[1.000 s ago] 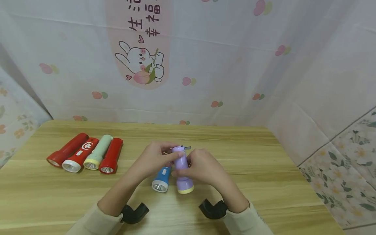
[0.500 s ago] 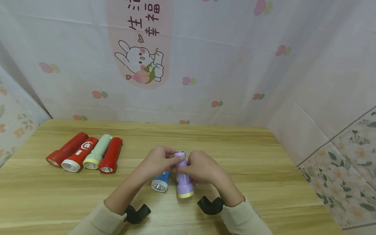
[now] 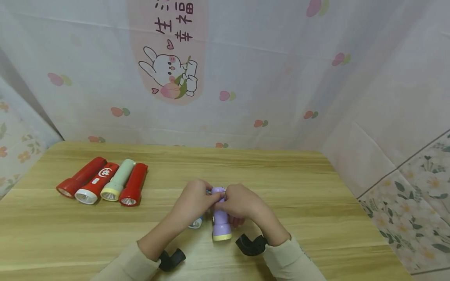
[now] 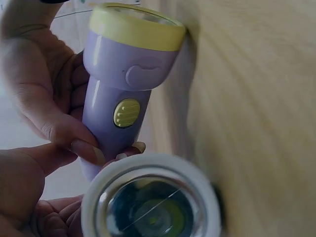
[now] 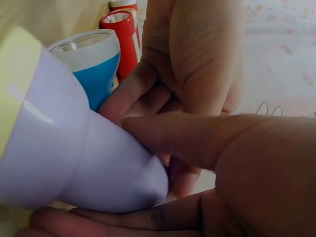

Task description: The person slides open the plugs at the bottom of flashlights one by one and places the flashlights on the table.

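Observation:
A purple flashlight [image 3: 220, 222] with a yellow head ring lies between both hands, its lens end toward me. My right hand [image 3: 242, 201] grips its body, thumb on top and fingers below. At its tail end, my left hand [image 3: 197, 197] pinches with thumb and fingers. The left wrist view shows the oval yellow switch [image 4: 127, 112] on its side. Beside it sits a blue flashlight [image 5: 96, 79] with a white head ring, mostly covered by my left hand in the head view.
Further left on the wooden table [image 3: 281, 175] lie several flashlights in a row: a dark red one [image 3: 82, 177], a red one with a white head [image 3: 96, 184], a pale green one [image 3: 119, 179] and another red one [image 3: 135, 185]. A printed curtain [image 3: 246, 78] hangs behind.
Both hands and the purple flashlight have moved slightly nearer to me. My left hand has shifted right and now covers more of the blue flashlight. The flap seen at the purple flashlight's tail is hidden.

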`<action>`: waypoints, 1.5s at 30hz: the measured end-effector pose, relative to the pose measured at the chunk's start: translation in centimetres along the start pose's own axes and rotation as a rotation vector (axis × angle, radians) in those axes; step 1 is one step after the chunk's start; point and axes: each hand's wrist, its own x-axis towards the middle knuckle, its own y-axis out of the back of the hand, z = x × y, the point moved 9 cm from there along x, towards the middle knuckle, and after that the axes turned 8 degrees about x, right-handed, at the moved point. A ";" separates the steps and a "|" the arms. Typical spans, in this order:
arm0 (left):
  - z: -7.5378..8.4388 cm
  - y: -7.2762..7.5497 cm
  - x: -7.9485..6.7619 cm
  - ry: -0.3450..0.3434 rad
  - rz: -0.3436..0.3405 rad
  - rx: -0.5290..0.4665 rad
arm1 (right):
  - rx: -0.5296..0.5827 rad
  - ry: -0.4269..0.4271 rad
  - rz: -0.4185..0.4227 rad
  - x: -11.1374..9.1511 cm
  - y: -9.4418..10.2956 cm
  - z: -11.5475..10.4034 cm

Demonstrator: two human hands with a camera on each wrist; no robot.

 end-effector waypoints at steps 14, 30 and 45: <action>-0.1 -1.1 0.2 -0.051 -0.001 0.045 | 0.034 -0.050 -0.023 0.6 -0.4 0.8; -0.8 0.2 1.1 -0.029 0.074 0.234 | 0.128 -0.006 0.077 2.7 -1.3 1.6; -1.1 1.3 1.1 0.020 0.123 0.275 | 0.048 0.048 0.098 4.1 -2.0 1.8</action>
